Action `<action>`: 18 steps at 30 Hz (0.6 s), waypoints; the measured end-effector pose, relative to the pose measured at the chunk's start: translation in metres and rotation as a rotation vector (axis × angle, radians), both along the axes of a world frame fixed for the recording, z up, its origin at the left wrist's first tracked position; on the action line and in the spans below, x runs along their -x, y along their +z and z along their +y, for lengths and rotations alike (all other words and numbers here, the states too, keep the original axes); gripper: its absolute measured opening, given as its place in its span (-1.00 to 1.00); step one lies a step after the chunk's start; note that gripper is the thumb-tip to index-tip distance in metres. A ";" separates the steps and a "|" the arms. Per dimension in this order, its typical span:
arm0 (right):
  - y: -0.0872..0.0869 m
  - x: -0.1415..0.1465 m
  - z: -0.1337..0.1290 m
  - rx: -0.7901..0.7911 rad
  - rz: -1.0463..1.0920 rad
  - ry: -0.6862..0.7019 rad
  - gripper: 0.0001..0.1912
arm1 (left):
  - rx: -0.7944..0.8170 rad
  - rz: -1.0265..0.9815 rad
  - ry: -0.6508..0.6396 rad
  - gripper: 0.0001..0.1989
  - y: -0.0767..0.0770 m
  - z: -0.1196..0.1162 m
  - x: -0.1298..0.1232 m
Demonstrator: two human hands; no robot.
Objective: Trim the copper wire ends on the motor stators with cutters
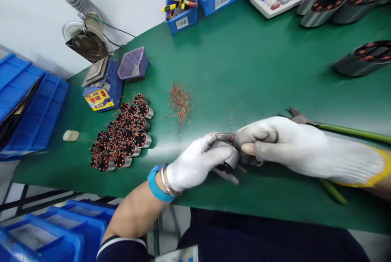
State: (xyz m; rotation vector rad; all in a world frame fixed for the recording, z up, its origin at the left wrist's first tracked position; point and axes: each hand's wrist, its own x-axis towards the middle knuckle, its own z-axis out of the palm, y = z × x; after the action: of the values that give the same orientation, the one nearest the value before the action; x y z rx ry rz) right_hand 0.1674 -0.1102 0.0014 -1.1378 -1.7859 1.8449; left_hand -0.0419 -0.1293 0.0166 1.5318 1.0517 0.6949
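Your left hand (195, 160) clamps its fingers (217, 155) on a metal cylinder (234, 158) over the near tabletop (244, 70); whether your right hand (271, 140), at its right, grips too, I can't tell.

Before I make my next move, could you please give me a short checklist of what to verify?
1. Left hand has the metal cylinder: ok, thumb and fingers are around it.
2. Right hand has a firm hold: cannot tell, its fingertips are blurred beside the cylinder.
3. Right thumb tip is covered: not ok, it is bare outside the glove.
4. Green-handled pliers are unobstructed: not ok, the right wrist partly hides them.
5. Copper wire clippings are all in one pile: not ok, a few strands lie apart.
6. Cylinder's inside is sound: cannot tell, blur and fingers hide it.
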 end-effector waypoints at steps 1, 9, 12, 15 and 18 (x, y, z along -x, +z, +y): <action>-0.001 -0.001 -0.001 -0.006 -0.036 0.004 -0.48 | -0.089 0.070 -0.041 -0.76 -0.002 -0.002 0.000; -0.014 -0.006 0.004 -0.069 -0.113 0.018 -0.49 | -0.810 0.412 0.007 -0.88 -0.025 -0.008 0.001; -0.015 -0.012 0.010 -0.589 -0.356 -0.040 -0.53 | -0.743 0.526 -0.019 -0.83 -0.032 -0.006 0.000; -0.011 -0.014 0.010 -1.236 -0.399 0.010 -0.64 | -0.645 0.566 0.028 -0.71 -0.033 -0.006 -0.002; -0.007 -0.003 0.006 -1.558 -0.478 0.147 -0.72 | -0.548 0.463 0.066 -0.56 -0.031 -0.006 -0.005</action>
State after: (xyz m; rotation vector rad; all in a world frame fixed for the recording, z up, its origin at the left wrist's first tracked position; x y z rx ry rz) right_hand 0.1702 -0.1047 -0.0058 -0.7073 -2.6078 -0.1872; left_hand -0.0365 -0.1352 -0.0143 2.2125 1.3261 0.7282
